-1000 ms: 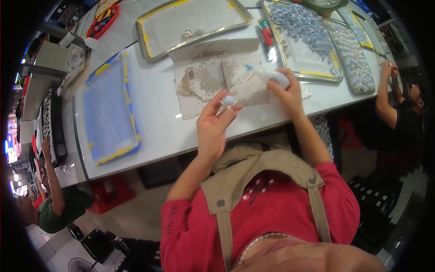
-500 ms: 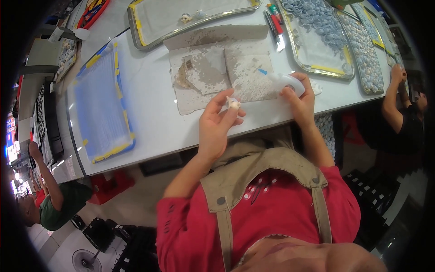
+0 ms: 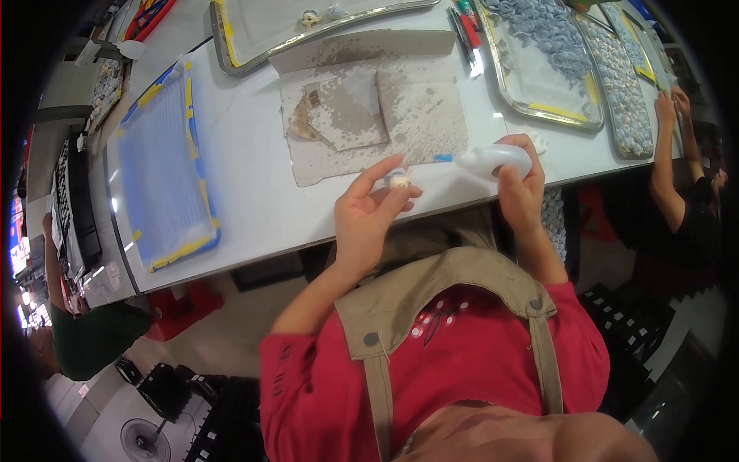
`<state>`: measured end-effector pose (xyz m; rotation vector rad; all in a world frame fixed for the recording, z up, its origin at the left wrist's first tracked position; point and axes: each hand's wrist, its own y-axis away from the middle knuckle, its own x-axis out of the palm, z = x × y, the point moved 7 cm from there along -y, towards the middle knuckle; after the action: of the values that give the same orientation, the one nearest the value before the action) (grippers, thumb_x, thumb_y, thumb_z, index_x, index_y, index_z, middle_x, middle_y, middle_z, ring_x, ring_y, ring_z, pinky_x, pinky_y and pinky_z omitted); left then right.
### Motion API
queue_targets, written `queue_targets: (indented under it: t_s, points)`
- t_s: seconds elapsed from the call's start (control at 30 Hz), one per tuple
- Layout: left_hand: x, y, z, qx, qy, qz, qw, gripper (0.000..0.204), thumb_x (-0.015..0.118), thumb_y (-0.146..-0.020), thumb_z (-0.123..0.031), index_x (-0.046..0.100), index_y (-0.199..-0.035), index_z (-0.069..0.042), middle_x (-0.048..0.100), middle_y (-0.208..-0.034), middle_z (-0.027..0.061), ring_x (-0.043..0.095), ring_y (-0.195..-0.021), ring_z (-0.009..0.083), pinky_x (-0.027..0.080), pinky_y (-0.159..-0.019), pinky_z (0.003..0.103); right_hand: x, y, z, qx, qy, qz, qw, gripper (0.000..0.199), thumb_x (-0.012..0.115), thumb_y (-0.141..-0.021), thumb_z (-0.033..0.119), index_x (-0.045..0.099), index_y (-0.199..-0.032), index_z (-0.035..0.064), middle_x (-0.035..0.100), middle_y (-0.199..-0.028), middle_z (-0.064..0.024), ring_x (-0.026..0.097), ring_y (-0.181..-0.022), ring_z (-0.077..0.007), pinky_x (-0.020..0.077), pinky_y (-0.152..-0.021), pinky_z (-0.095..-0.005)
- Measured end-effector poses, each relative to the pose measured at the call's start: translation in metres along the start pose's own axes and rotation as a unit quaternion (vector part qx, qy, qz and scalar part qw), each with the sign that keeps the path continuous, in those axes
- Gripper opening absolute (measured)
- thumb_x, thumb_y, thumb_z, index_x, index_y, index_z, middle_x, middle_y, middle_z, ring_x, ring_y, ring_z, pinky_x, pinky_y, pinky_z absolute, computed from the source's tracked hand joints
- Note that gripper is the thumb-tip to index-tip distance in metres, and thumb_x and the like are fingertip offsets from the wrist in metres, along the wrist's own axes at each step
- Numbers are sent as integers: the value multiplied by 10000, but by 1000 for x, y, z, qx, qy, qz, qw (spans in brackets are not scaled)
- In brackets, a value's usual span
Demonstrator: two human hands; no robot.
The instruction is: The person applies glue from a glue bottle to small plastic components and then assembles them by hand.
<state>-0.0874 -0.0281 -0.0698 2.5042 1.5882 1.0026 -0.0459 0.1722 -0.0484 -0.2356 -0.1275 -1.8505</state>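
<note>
Between the thumb and fingers of my left hand [image 3: 368, 212] is a small cream figurine head [image 3: 398, 180] with a bluish top, held just off the table's front edge. My right hand [image 3: 522, 181] is wrapped round a white squeeze bottle [image 3: 493, 160], tilted on its side with its narrow end toward the left hand. A small blue tip [image 3: 443, 158] shows in line with that end. Bottle and figurine head are apart. Behind both hands lies a stained cardboard sheet [image 3: 423, 115] with a smaller worn piece [image 3: 346, 108] on it.
A blue-rimmed tray [image 3: 165, 165] lies left; a metal-rimmed tray [image 3: 231, 38] with two small heads lies behind. At right stand a tray of blue-grey pieces [image 3: 546, 31] and a tray of small heads [image 3: 616, 85]. Markers [image 3: 468, 35] lie between. Co-workers' arms show at both sides.
The bottle in my right hand has swung from slanting to nearly level, its blue tip coming down nearer the figurine head. My left hand has turned the head slightly, keeping its hold.
</note>
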Motion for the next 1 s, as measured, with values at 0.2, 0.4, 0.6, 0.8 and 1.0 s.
queue_targets:
  t_s: [0.2, 0.4, 0.6, 0.8, 1.0]
  points:
    - [1, 8, -7, 60, -5, -19, 998, 424, 609, -827, -48, 463, -1222, 0, 552, -1063, 78, 546, -823, 105, 467, -688, 209, 7, 7, 25, -93, 103, 7, 990, 304, 672, -785, 175, 496, -985, 29, 511, -873, -24, 489, -777, -85, 404, -685, -211]
    - [-3, 14, -7, 82, -76, -18, 994, 405, 603, -814, 14, 483, -1200, 9, 551, -1021, 52, 523, -839, 74, 485, -686, 202, 17, 9, 49, -187, 236, 14, 953, 306, 738, -691, 163, 552, -886, 17, 504, -827, -55, 473, -742, -131, 392, -647, -229]
    - [1, 17, -9, 102, -102, -11, 990, 397, 613, -800, 29, 490, -1177, 29, 551, -973, 41, 516, -845, 73, 486, -689, 203, 31, 13, 68, -250, 343, 19, 905, 344, 795, -608, 199, 584, -813, 20, 503, -716, -47, 446, -690, -176, 387, -609, -252]
    - [3, 18, -9, 98, -97, -11, 990, 388, 611, -796, 40, 496, -1167, 29, 548, -966, 44, 516, -838, 75, 484, -687, 205, 42, 13, 80, -272, 378, 24, 885, 343, 817, -561, 205, 599, -757, 26, 498, -650, -37, 430, -653, -177, 380, -559, -263]
    - [2, 19, -8, 80, -88, -9, 993, 366, 574, -786, 99, 515, -1140, 29, 460, -1050, 52, 506, -912, 114, 483, -723, 222, 51, 12, 84, -275, 402, 28, 873, 342, 824, -541, 195, 602, -741, 29, 507, -650, -39, 431, -633, -183, 385, -537, -269]
